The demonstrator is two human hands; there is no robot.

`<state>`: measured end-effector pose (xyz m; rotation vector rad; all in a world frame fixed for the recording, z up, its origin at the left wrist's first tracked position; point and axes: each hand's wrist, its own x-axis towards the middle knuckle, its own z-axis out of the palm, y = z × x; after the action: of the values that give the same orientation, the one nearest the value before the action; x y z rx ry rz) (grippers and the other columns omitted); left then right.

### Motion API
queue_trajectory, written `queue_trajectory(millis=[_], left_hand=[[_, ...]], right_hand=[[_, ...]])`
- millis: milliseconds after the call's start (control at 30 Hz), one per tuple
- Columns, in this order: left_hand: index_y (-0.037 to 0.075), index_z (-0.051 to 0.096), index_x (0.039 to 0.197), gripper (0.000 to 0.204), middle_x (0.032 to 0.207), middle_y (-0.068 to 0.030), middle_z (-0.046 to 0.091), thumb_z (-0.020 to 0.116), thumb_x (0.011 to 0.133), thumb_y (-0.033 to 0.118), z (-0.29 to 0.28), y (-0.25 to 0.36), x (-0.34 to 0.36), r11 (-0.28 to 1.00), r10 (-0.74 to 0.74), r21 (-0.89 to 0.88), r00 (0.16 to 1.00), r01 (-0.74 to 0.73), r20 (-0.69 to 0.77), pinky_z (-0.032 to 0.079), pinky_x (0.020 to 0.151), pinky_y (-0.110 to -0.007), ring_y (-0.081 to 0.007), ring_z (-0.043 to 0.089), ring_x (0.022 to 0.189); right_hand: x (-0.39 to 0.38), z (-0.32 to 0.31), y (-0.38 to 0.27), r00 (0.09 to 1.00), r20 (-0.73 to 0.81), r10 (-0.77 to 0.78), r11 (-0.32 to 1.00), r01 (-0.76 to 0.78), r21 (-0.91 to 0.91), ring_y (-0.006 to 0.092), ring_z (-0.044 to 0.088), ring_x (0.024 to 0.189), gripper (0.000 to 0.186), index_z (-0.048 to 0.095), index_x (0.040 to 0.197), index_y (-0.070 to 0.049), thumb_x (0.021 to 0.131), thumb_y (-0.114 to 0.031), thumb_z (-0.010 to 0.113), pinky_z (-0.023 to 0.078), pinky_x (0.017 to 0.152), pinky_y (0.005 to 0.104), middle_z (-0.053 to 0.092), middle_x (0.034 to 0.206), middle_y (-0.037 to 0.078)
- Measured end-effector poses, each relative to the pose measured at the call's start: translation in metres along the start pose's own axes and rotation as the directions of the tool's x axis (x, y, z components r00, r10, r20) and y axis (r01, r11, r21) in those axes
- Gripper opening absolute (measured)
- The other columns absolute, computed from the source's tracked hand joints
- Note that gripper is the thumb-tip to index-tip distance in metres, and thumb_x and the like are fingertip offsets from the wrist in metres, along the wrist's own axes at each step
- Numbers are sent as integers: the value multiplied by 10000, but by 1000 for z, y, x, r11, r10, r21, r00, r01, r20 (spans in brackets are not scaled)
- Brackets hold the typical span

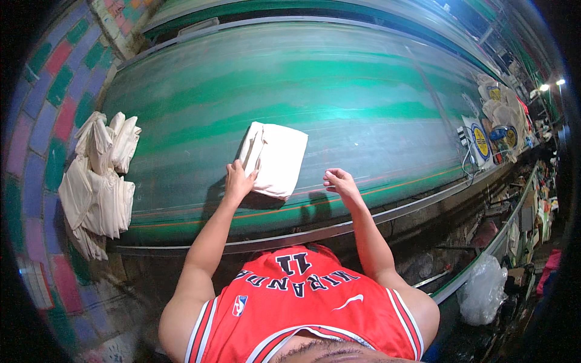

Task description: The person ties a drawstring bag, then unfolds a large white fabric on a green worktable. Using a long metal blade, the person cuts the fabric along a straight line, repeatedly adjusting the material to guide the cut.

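A folded stack of cream fabric (278,160) lies on the long green table (363,91) before me, a little left of centre. My left hand (239,178) grips its near left edge, fingers against the cloth. My right hand (339,181) is off to the right of the stack, apart from it, with loosely bent fingers and nothing held; its shadow falls on the table below it.
Several bundles of cream cloth (100,193) lie at the table's left end, beside a painted brick wall (48,121). Printed pieces and small items (502,130) crowd the right end. A metal rail (193,248) runs along the near edge; a clear plastic bag (484,284) is lower right.
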<state>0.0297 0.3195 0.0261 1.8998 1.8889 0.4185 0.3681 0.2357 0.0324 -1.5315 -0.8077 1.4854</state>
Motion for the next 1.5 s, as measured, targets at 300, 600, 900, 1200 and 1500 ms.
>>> queue_trajectory(millis=[300,600,900,1200,1500], left_hand=[[-44,487,1305,660,1156,-174,633,753,858,364,28,39,2,671,110,-738,974,74,198,521,889,-388,-260,644,1002],[-8,604,1287,440,1220,-156,647,695,928,229,29,117,-34,718,655,-636,584,-283,480,541,870,-358,-227,658,1020],[125,484,1383,786,1290,-171,479,824,732,407,45,119,-40,872,400,248,907,-422,136,411,1024,-509,-363,467,1235],[103,513,1424,579,1158,-214,638,691,874,129,5,83,28,938,171,-333,963,-93,211,536,837,-411,-281,647,1004],[6,624,1212,433,1038,-208,706,632,779,4,-135,-104,90,965,-217,-187,962,185,-168,538,829,-395,-307,696,951]], right_hand=[[24,36,0,973,203,-108,983,135,-123,175,630,965,405,611,1201,14,994,-334,614,536,811,328,658,1081,87],[45,-22,-31,687,-349,-638,746,437,-503,258,609,1031,265,650,1112,-1,872,-112,642,485,906,364,607,1084,135],[21,-32,0,810,-246,-532,582,139,-801,392,447,1254,562,540,1305,-37,817,-234,739,420,1023,494,511,1287,231],[51,-37,6,934,-157,-321,807,182,-562,410,605,1166,905,385,1479,-46,718,-254,829,484,996,426,593,1256,314],[41,-138,-40,908,-192,-371,880,279,-383,229,699,957,509,596,1308,25,809,-3,696,558,833,334,678,1198,223]])
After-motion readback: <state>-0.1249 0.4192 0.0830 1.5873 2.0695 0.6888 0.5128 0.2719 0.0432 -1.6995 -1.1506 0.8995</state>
